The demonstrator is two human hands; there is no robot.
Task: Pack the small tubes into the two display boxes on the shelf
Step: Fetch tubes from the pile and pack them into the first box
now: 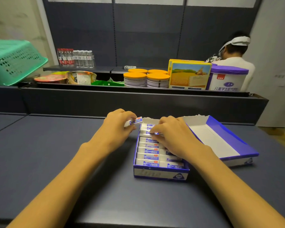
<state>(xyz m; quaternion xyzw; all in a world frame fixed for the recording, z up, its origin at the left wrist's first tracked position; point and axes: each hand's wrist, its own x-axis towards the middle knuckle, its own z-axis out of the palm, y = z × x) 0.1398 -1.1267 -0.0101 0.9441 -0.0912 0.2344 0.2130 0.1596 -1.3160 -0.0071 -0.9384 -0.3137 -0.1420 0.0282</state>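
Note:
A blue and white display box (160, 174) sits on the dark shelf top, filled with rows of small white and blue tube packs (148, 157). My left hand (117, 127) pinches one tube pack (134, 121) just left of the box's far corner. My right hand (173, 135) reaches into the box and its fingertips pinch another pack (155, 133) in the upper rows. A second display box (224, 142) lies open to the right, touching the first, with nothing inside that I can see.
A raised dark ledge (138, 102) runs behind the shelf top. Beyond it stand orange-lidded cans (146, 79), a yellow carton (189, 76), a purple-lidded tin (227, 78), noodle bowls (79, 78) and water bottles (76, 58). A green basket (15, 61) sits far left. A person (233, 53) stands far right.

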